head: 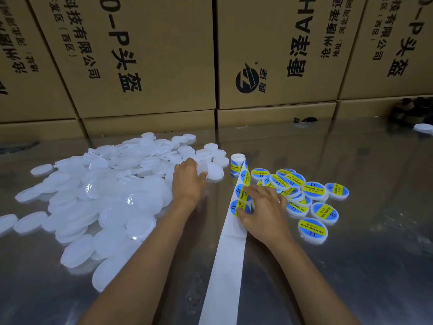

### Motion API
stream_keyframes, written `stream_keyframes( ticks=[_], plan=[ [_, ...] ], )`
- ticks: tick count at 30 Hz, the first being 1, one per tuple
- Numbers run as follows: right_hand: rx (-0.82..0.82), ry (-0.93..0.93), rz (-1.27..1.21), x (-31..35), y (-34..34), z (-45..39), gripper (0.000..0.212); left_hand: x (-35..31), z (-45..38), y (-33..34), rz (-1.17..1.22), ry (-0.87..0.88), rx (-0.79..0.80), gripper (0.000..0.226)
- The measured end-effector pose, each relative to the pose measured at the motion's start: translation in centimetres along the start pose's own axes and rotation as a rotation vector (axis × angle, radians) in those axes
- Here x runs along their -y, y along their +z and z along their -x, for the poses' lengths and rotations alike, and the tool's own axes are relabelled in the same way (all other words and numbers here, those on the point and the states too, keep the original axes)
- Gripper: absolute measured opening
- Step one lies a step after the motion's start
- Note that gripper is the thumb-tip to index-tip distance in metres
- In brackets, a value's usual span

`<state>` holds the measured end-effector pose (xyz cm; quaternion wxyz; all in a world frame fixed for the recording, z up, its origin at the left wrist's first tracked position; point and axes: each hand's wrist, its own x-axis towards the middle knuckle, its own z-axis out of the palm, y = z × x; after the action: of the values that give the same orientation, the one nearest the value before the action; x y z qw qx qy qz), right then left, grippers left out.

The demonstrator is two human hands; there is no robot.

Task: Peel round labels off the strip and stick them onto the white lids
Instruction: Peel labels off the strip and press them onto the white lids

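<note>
A white backing strip (pixel 225 261) runs from the bottom edge up to a small label roll (pixel 237 163). Blue-and-yellow round labels (pixel 241 193) sit on its upper part. My right hand (pixel 262 212) lies on the strip, with its thumb and fingers pinching the edge of the lowest label (pixel 239 207). My left hand (pixel 187 181) grips a bare white lid (pixel 202 168) at the right edge of a big heap of plain white lids (pixel 105 202). Labelled lids (pixel 314 192) lie in a pile to the right.
The work surface is a shiny metal table (pixel 363 266). Stacked cardboard boxes (pixel 150 57) form a wall along its far edge. One stray white lid (pixel 423 127) and a dark object (pixel 412 109) sit at the far right.
</note>
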<state>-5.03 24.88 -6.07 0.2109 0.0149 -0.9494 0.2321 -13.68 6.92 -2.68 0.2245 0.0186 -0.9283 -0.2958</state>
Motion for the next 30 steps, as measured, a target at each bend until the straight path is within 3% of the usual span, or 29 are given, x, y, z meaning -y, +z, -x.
stream_keyframes(
  ticks=[6, 9, 13, 16, 21, 26, 30],
  plan=[
    [0.009, -0.021, 0.002, -0.2, 0.2, 0.1, 0.042, -0.1, 0.8, -2.4, -0.141, 0.024, -0.077, 0.038],
    [0.033, -0.058, -0.001, -0.1, -0.1, -0.1, 0.039, -0.9, 2.3, -3.0, 0.183, -0.015, -0.033, 0.033],
    [0.088, -0.133, -0.049, 0.2, -0.7, -0.1, 0.036, -3.1, 4.9, -2.3, 0.770, -0.229, 0.266, 0.016],
    [0.105, -0.165, -0.054, 0.4, -1.0, -0.1, 0.030, -3.5, 6.0, -1.1, 0.903, -0.274, 0.382, 0.022],
    [0.107, -0.168, -0.088, 0.8, -1.0, 0.0, 0.023, -3.7, 6.7, -0.4, 0.994, -0.263, 0.466, 0.013],
    [0.139, -0.116, -0.118, 1.0, -0.9, 0.1, 0.027, -3.4, 6.8, -0.9, 1.039, -0.281, 0.468, 0.022],
    [0.144, -0.123, -0.187, 1.5, -0.9, 0.3, 0.026, -3.1, 6.7, -0.6, 1.021, -0.295, 0.458, 0.017]
  ],
)
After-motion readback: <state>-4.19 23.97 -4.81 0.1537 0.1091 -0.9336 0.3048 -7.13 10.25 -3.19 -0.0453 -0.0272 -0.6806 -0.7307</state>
